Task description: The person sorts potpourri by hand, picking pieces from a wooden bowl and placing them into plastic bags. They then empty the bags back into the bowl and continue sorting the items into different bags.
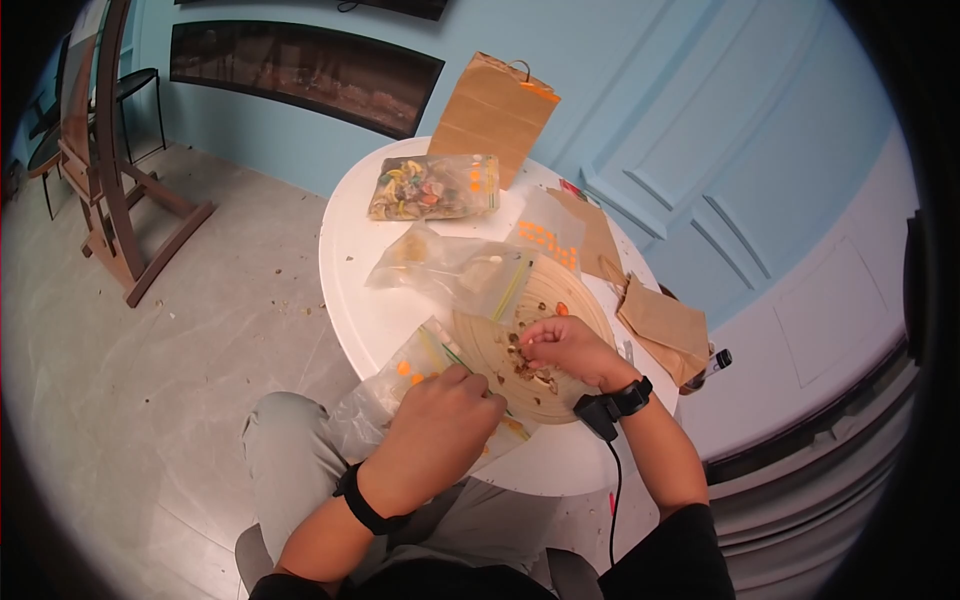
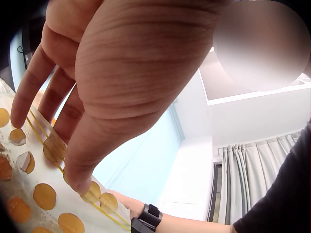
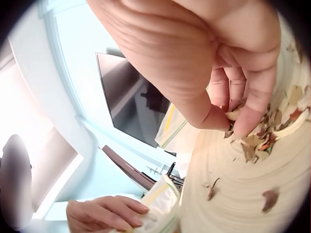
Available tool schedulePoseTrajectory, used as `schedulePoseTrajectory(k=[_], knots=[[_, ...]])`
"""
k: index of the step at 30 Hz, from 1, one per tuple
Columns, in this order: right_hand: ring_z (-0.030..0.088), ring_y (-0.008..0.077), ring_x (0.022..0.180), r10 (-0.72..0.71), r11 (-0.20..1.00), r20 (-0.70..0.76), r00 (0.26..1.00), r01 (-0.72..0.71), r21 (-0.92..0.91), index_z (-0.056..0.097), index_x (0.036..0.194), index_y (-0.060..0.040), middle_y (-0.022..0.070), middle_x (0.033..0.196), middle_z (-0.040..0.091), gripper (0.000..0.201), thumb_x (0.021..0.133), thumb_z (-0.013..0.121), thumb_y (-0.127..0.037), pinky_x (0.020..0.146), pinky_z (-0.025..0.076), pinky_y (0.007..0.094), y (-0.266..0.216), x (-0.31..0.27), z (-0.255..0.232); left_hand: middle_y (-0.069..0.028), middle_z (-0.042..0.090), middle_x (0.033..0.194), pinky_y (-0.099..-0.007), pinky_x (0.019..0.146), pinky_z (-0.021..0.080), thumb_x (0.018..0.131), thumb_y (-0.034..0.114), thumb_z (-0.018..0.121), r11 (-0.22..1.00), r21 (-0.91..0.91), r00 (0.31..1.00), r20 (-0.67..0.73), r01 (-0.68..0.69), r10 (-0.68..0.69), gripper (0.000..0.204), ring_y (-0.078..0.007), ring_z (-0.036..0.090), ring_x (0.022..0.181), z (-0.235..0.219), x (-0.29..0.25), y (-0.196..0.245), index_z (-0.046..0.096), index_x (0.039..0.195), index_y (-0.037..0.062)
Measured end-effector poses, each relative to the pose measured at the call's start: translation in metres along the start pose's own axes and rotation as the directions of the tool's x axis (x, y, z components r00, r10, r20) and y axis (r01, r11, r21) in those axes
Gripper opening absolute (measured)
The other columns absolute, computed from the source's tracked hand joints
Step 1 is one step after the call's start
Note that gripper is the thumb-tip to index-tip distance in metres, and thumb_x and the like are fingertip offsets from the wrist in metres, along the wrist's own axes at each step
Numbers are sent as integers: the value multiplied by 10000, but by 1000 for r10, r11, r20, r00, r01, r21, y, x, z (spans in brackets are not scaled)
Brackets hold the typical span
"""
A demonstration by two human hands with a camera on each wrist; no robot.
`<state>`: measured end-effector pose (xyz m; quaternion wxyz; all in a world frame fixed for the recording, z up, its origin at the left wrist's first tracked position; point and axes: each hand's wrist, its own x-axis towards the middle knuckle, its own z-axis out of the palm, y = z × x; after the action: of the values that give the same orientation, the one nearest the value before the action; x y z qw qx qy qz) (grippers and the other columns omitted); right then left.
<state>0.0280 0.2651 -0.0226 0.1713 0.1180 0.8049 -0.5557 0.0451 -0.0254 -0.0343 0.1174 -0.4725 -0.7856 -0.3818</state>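
On the lap-side edge of the table, my left hand (image 1: 447,420) grips the rim of a clear zip bag with orange dots (image 1: 402,388). In the left wrist view the thumb lies on one side of the yellow zip strip (image 2: 104,212) and the fingers on the other. Over a round, pale wooden plate (image 1: 588,300), my right hand (image 1: 573,350) pinches small brown-and-cream dried flakes (image 3: 233,115) between thumb and fingertips. A small pile of similar dried pieces (image 3: 267,138) lies under the fingertips, with a few scattered apart on the plate.
Another zip bag (image 1: 450,268) lies just beyond, overlapping the plate. Farther back sit a filled bag of colourful dried pieces (image 1: 430,190) and an upright paper bag (image 1: 492,110). A folded paper bag (image 1: 665,330) is at the right edge. A wooden easel (image 1: 125,200) stands left.
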Motion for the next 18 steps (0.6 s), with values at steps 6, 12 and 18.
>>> schedulePoseTrajectory(k=[6,12,18], knots=[[697,115,877,54,940,86,995,-80,330,668,1146,-10,37,1010,706,180,967,671,-32,808,594,240,-13,-16,7,-92,628,823,-400,707,544,715,37,694,1000,5,1000,4,2,-2,76,-282,636,878,2,1,0,670,785,54],[690,109,913,-22,985,161,987,-7,173,659,1204,15,49,1047,713,241,972,677,-48,846,572,243,-27,-34,42,-53,669,840,-380,701,551,753,91,723,997,72,1000,-6,4,-4,93,-249,658,858,4,3,1,729,844,81],[678,97,916,-61,996,209,976,73,-49,646,1271,46,78,1087,737,315,978,680,-64,842,555,235,-29,-47,62,-91,649,855,-394,719,548,748,35,665,999,36,1000,23,17,-18,113,-277,640,884,4,2,2,702,854,51]])
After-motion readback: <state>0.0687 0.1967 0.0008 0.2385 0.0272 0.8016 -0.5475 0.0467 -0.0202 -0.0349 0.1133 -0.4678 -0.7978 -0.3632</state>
